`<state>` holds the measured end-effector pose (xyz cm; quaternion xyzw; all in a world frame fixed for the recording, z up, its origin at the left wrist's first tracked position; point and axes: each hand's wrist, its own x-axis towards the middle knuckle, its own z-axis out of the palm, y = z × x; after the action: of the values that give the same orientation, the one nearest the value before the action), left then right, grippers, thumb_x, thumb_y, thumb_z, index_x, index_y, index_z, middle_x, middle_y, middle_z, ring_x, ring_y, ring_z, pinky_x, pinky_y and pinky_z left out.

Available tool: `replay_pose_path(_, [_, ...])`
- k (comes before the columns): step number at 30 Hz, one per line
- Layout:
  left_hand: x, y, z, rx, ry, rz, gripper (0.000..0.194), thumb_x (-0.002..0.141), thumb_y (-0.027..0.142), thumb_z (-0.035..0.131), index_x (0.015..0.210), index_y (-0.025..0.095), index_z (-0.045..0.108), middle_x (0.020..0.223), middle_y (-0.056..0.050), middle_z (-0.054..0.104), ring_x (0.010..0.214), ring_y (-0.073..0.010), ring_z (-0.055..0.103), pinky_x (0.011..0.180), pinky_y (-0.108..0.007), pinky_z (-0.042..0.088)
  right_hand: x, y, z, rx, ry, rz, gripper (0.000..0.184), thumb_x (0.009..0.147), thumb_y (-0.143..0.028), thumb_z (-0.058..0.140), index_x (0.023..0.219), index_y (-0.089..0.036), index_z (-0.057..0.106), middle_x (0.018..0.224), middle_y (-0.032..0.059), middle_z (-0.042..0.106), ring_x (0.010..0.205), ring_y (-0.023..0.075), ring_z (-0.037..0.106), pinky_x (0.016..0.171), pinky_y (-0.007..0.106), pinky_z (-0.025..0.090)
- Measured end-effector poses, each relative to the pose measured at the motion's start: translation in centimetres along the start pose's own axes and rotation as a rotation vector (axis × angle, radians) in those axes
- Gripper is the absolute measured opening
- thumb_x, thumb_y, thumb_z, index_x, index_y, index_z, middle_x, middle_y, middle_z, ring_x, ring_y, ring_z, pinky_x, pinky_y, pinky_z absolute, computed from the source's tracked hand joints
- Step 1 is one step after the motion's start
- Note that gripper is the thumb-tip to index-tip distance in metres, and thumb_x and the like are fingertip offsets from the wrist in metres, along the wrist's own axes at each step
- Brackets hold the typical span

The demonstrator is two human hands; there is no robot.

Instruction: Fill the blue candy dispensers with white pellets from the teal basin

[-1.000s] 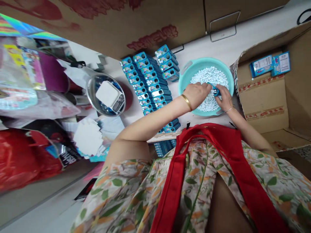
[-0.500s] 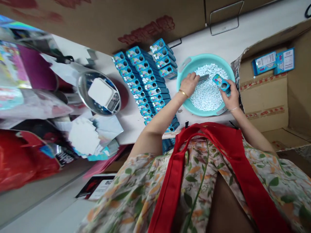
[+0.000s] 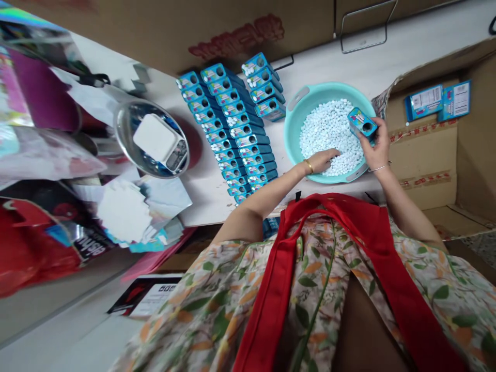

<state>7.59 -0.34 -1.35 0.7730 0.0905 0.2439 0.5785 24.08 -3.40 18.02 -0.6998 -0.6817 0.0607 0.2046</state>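
Note:
My right hand [image 3: 377, 147] grips a small blue printed box [image 3: 362, 122] with a dark round hole in its end, tilted over the right side of a turquoise basin [image 3: 291, 126]. Small white candies [image 3: 329, 124] fill the basin's bottom. My left hand [image 3: 322, 160] is at the near side of the basin, fingers bent and pushed into the candies; whatever they hold is hidden. Rows of similar blue boxes [image 3: 242, 129] stand left of the basin, holes upward, with white candies on some tops.
An open cardboard carton [image 3: 426, 155] on the right has two blue boxes [image 3: 437, 102] inside. To the left, a white scale [image 3: 157, 139] rests on a steel bowl [image 3: 120, 129] near stacked white cards [image 3: 124, 212]. Large cardboard [image 3: 163, 31] walls the back.
My left hand has moved down and right into the candies, and the flat grey tool it held no longer shows. My right hand has shifted slightly right with the blue box, turning it.

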Motion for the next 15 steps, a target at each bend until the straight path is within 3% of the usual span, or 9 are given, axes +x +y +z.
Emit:
replay_pose_path(3, [-1.6, 0.1, -1.5, -0.086, 0.047, 0.062, 0.052, 0.093, 0.019, 0.058, 0.144, 0.01, 0.061, 0.145, -0.023, 0.069, 0.128, -0.0313, 0.068, 0.112, -0.045, 0.055, 0.0, 0.2, -0.1, -0.021, -0.041, 0.022, 0.058, 0.098, -0.054, 0.065, 0.148, -0.029, 0.052, 0.141, 0.0088, 0.063, 0.139, 0.0316, 0.065, 0.122, 0.066, 0.051])
replay_pose_path(7, [-4.4, 1.5, -5.8, -0.067, 0.143, 0.145, 0.043, 0.098, 0.031, 0.062, 0.138, 0.015, 0.061, 0.139, -0.02, 0.071, 0.121, -0.0301, 0.069, 0.105, -0.044, 0.057, 0.0, 0.1, 0.0, -0.07, -0.069, 0.006, 0.056, 0.098, -0.049, 0.065, 0.148, -0.027, 0.053, 0.144, 0.0117, 0.066, 0.139, 0.0334, 0.066, 0.123, 0.065, 0.052])
replay_pose_path(11, [-6.1, 4.6, -10.5, 0.12, 0.193, 0.141, 0.039, 0.097, 0.022, 0.06, 0.136, 0.017, 0.061, 0.134, -0.016, 0.071, 0.122, -0.0277, 0.069, 0.105, -0.041, 0.056, -0.6, -0.1, 0.5, -0.138, -0.14, -0.039, 0.053, 0.095, -0.036, 0.061, 0.146, -0.022, 0.056, 0.147, 0.0168, 0.069, 0.142, 0.0355, 0.066, 0.127, 0.062, 0.051])
replay_pose_path(15, [-5.9, 9.2, -13.2, 0.42, 0.12, -0.023, 0.041, 0.096, 0.009, 0.055, 0.135, 0.017, 0.064, 0.133, -0.013, 0.071, 0.121, -0.0267, 0.071, 0.102, -0.039, 0.057, -1.7, -0.4, 1.5, -0.196, -0.226, -0.046, 0.058, 0.092, -0.029, 0.057, 0.149, -0.023, 0.056, 0.152, 0.0171, 0.068, 0.147, 0.0371, 0.063, 0.13, 0.063, 0.049])
